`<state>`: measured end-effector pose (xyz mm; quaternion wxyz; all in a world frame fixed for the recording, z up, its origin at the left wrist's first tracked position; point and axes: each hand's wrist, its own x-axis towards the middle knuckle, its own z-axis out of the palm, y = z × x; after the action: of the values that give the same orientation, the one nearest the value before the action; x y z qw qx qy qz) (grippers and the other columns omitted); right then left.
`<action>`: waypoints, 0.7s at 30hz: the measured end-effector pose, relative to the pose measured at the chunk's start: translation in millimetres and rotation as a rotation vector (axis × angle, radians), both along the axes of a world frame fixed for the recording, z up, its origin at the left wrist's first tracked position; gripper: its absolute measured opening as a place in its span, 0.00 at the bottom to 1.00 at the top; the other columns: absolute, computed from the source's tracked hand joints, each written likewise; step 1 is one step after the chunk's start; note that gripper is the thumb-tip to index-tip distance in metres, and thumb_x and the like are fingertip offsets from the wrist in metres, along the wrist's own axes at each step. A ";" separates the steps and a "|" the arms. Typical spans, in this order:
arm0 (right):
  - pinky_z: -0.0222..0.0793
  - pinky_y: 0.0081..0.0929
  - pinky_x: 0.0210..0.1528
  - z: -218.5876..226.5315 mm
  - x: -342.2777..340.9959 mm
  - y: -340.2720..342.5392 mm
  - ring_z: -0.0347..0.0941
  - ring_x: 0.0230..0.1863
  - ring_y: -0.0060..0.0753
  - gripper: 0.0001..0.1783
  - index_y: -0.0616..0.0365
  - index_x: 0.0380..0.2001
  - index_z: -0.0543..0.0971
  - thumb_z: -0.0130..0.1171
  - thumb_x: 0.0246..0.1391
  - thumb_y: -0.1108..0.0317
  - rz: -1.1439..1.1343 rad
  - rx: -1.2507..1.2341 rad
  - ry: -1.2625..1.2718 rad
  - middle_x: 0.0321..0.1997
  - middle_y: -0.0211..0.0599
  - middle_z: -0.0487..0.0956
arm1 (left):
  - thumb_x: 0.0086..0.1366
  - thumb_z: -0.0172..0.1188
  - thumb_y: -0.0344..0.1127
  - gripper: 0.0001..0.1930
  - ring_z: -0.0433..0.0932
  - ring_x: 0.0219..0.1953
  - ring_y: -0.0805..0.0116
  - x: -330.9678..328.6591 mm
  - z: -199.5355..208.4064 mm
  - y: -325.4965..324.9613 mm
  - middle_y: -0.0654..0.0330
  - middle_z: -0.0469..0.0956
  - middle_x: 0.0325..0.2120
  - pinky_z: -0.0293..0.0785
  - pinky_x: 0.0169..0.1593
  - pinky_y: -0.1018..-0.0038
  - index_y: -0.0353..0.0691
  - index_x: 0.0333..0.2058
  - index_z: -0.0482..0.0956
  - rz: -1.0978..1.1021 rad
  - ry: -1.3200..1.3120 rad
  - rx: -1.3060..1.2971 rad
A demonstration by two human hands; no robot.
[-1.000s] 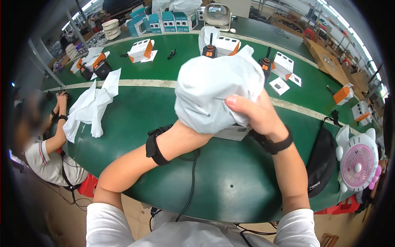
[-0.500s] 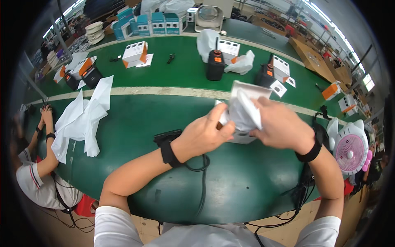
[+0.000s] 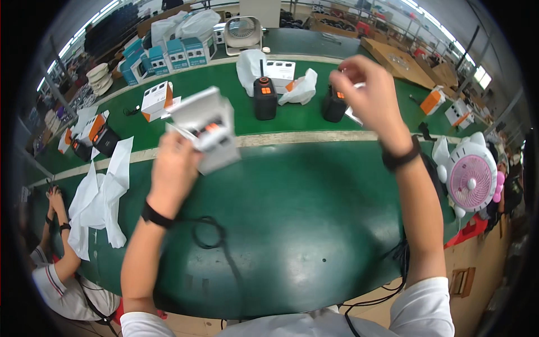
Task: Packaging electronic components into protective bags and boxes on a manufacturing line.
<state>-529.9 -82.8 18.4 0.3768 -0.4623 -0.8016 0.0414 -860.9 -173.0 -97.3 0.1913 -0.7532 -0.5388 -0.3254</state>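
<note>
A white box [image 3: 222, 156] with its lid raised hangs tilted over the left part of the table, blurred by motion. My left hand [image 3: 175, 165] is closed on its near left side; orange and black printing shows on it. My right hand [image 3: 370, 98] is stretched toward the back right, fingers part curled and thumb apart, with nothing visible in it. Just beyond its fingertips is a black handheld device [image 3: 335, 106] with orange buttons, partly covered by the hand. Another such device [image 3: 265, 98] with an antenna stands upright at the back, beside a white box [image 3: 279, 73] and white wrapping [image 3: 301, 88].
White sheets [image 3: 104, 196] lie at the left, near another person's hands [image 3: 55, 197]. A black cable [image 3: 209, 231] loops on the green table [image 3: 292, 224]. A pink and white fan [image 3: 470, 181] stands at the right. Blue boxes [image 3: 177, 53] line the back.
The view has shifted. My left hand has carried the box leftward; my right hand has left it and moved up to the back right. The white item handled at the box is no longer distinct.
</note>
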 end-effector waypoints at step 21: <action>0.75 0.36 0.41 -77.7 128.3 102.6 0.76 0.39 0.47 0.21 0.64 0.45 0.68 0.56 0.56 0.58 0.411 -0.462 1.688 0.40 0.49 0.76 | 0.54 0.55 0.30 0.20 0.76 0.39 0.45 242.4 1.1 250.8 0.41 0.75 0.36 0.75 0.39 0.58 0.35 0.47 0.69 -0.102 0.402 -0.222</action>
<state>-401.6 19.8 -59.3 0.7232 -0.1895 -0.2967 0.5941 -618.5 77.8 -96.2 0.1941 -0.8455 -0.4835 -0.1170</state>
